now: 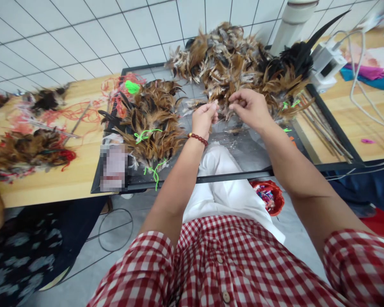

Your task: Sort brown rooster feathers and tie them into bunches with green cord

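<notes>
My left hand (205, 119), with a beaded bracelet (197, 138) at the wrist, is closed in a pinch over the glass-topped tray. A small brown-and-white feather (192, 105) sticks out on its left side, seemingly held in the fingers. My right hand (251, 110) is just to the right, fingers curled and thumb near the index finger; whatever it may hold is too small to make out. Behind both hands rises a large heap of brown feathers (224, 64). Left of my left hand lies a pile of feather bundles (156, 115), some tied with green string (147, 134).
A black-framed tray (243, 175) spans the wooden table. Thin sticks (326, 128) and a white charger with cables (328, 64) are at right. Red string (77, 113) and more feathers (25, 149) lie left, near another person. A red basket (280, 200) stands below.
</notes>
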### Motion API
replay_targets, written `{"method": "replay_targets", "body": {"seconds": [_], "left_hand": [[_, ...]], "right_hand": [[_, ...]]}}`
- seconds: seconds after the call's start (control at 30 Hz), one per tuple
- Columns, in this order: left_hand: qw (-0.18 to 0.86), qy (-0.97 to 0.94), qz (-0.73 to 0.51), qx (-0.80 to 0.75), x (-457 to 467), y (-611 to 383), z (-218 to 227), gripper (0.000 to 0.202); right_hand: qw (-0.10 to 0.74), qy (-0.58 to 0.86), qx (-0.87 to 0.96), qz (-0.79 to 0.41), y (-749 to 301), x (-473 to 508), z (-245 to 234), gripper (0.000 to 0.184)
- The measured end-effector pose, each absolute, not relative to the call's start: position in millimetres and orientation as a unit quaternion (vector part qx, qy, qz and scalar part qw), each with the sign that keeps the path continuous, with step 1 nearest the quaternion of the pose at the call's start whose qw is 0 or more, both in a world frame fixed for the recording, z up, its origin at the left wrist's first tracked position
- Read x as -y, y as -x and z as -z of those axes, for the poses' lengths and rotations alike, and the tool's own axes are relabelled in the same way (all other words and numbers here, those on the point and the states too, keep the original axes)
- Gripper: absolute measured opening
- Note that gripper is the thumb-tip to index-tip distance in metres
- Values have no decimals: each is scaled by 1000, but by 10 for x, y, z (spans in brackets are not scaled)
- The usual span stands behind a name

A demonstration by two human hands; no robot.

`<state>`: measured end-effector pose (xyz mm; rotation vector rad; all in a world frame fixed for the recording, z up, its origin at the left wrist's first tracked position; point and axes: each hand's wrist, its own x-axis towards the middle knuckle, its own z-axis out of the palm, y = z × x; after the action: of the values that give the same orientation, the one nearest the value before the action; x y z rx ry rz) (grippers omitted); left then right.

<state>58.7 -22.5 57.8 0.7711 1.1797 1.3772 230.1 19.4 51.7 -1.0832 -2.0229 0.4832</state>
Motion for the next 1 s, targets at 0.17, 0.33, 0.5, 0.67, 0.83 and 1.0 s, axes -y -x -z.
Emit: {"method": "replay_targets", "body": {"seconds": [0.17,0.33,0.5,0.67,0.83,1.0], "left_hand": [[547,-295,-609,-494,192,-542,-586,25],[550,-286,-610,-494,184,-546,-577,25],[555,-267,-616,-491,171,-525,-557,24],[559,-282,-604,-493,176,-545,-545,24],[567,-308,-583,-494,169,-592,-484,22],[586,-310,-550,-508,148,-589,-398,22]], "right_hand": [[207,396,894,-32,-2352,-165,-469,33],[165,406,899,6,-2309,-156,-420,29],[203,402,893,9,-2354,-190,-417,31],[186,378,907,-19,-2343,-194,-377,29],[289,395,868,-87,-2286,-199,-357,22],[473,401,743,-251,-2255,-251,-393,19]]}}
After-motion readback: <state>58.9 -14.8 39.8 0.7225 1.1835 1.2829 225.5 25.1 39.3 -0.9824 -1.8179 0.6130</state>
